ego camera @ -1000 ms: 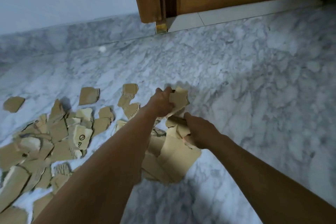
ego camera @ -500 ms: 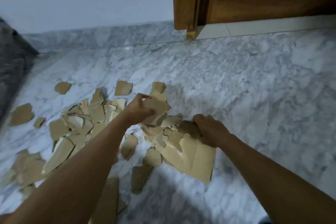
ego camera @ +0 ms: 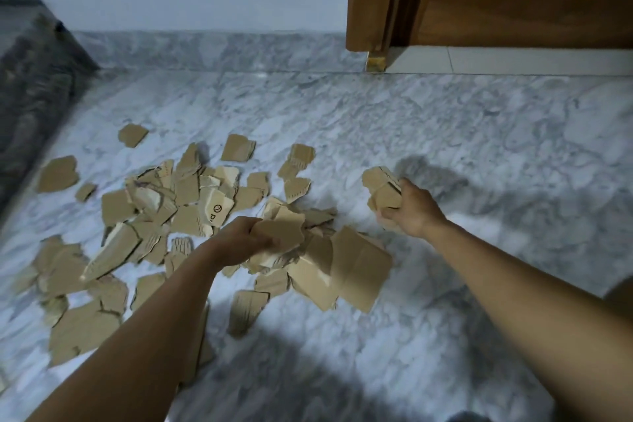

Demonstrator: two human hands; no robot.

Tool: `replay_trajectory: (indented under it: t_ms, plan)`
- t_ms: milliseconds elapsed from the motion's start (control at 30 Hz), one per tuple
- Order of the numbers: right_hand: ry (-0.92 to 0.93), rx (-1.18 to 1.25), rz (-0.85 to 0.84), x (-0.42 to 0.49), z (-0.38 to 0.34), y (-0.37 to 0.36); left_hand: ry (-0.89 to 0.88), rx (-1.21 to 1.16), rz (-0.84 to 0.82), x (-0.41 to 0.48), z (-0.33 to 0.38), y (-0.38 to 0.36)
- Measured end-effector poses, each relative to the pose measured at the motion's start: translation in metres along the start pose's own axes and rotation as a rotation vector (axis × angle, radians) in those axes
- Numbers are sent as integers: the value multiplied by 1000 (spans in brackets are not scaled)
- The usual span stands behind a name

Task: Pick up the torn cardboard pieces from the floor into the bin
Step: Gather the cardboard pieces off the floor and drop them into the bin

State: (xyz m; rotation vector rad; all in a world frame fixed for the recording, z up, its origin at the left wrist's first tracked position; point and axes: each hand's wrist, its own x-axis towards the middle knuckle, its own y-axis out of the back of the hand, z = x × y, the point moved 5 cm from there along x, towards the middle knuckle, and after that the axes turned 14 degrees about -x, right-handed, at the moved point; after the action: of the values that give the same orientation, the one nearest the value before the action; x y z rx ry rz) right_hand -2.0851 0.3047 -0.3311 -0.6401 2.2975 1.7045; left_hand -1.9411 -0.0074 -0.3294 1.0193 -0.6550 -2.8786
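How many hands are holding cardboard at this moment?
2. The left hand grips a torn piece over the pile; the right hand grips a bunch of pieces to the right of it.

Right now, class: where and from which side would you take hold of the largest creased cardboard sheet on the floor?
Probably best: pinch the large creased sheet along its right edge, coming from the right over bare marble floor. That edge lies free, while its left side is mixed in with smaller scraps beside the left hand, which grips a torn piece.
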Motion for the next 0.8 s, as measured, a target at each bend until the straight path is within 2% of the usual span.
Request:
replay_trajectory:
  t_ms: [100,167,300,367,467,533,633,800]
  plan:
    - [63,0,-34,-6,-15,17,16,103,-31,-1,9,-1]
    - [112,-39,-184,-15,-28,12,11,198,-91,-3,14,-9]
    - [190,-374,-413,-37,-40,-36,-90,464,-134,-4,15,-28]
    - [198,-445,-399,-47,-40,-63,-172,613,-139,-3,8,-38]
    - [231,-511,-203,-52,-38,-86,-235,670,-123,3,-4,-50]
    - [221,-387,-127,-51,-32,-78,-278,708,-118,5,-3,-62]
    - [194,-143,-141,-48,-17,-58,-290,732,-115,8,7,-80]
    - [83,12,-205,-45,8,-39,-319,724,-116,21,9,-85]
